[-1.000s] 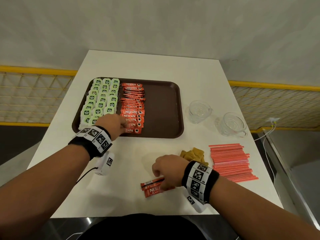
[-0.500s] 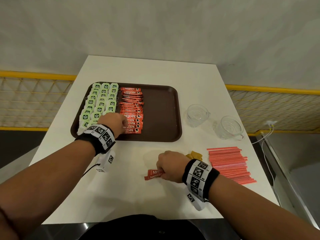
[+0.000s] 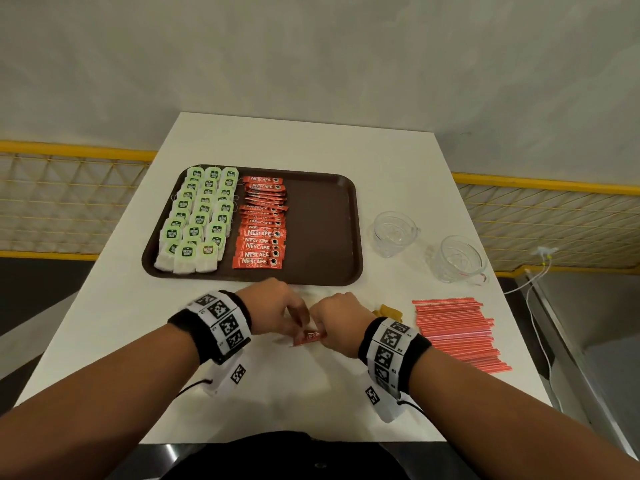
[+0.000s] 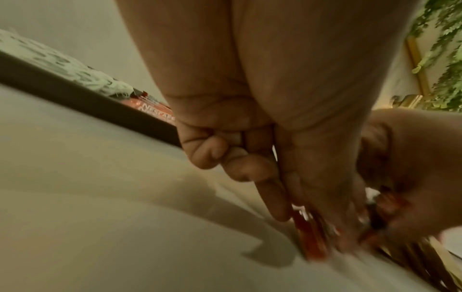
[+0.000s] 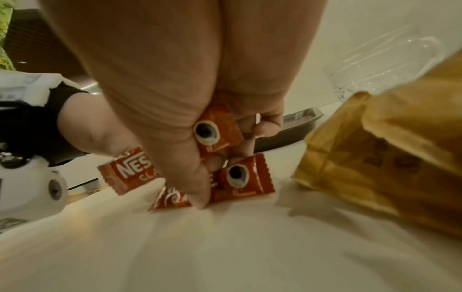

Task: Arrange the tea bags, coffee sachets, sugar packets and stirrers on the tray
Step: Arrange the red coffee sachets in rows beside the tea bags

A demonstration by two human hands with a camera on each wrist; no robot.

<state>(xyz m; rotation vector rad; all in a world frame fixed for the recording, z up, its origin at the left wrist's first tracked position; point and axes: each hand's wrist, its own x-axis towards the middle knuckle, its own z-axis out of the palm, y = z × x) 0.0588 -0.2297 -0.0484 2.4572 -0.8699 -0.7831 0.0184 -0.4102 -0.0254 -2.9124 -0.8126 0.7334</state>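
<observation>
A brown tray holds rows of green tea bags and a column of red coffee sachets. Just in front of it my two hands meet over the white table. My right hand grips a few loose coffee sachets, thumb pressed on them. The left hand reaches in and pinches the end of one sachet; that view is blurred. Brown sugar packets lie just right of my right hand. Red stirrers are piled further right.
Two empty glass cups stand right of the tray. The tray's right half is bare. A yellow railing runs behind the table, and a white cable hangs off its right edge.
My left hand left the tray's sachet column and came back to meet the right hand. The right hand lifted the loose sachets and moved them left and toward the tray.
</observation>
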